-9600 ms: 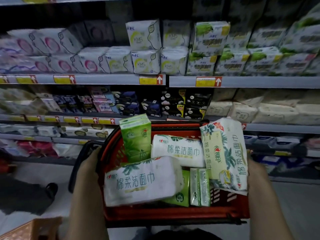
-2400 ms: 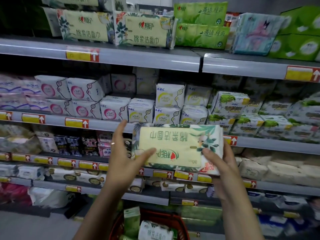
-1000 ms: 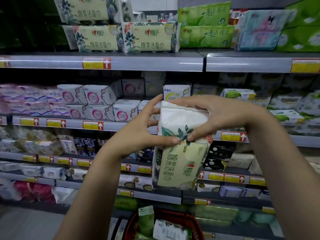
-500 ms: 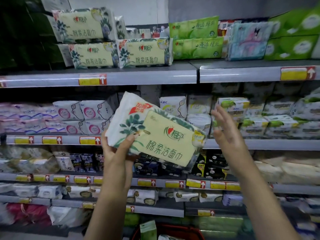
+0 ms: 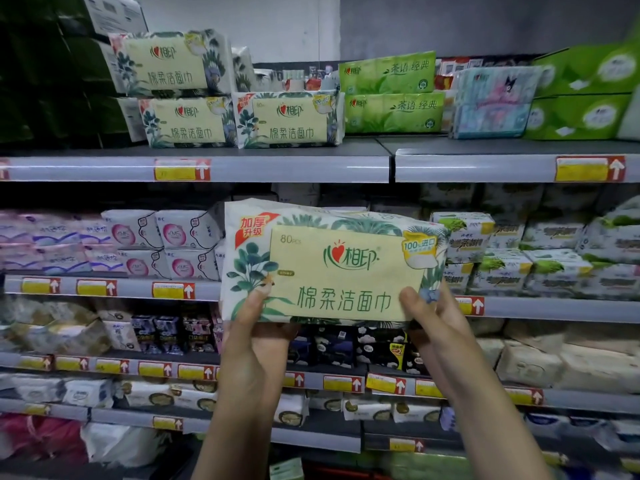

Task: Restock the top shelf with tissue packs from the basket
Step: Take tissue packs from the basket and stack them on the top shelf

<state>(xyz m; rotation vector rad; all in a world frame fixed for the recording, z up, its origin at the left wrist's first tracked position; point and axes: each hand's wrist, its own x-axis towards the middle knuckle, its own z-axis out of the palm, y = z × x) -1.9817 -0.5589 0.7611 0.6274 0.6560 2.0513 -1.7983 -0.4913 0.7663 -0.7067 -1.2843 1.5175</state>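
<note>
Our left hand [image 5: 258, 327] and right hand [image 5: 433, 323] pinch the cream leaf-printed plastic tissue pack [image 5: 332, 265], thumbs clamped on front, below the grey metal top shelf [image 5: 277, 168].

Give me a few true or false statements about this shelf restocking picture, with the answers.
1. The left hand and right hand both hold the tissue pack. True.
2. The held pack is upside down. False: its print reads upright.
3. The pack rests on the top shelf. False: it is held below that shelf's front edge.
4. Two green packs are stacked on the top shelf. True.
</note>
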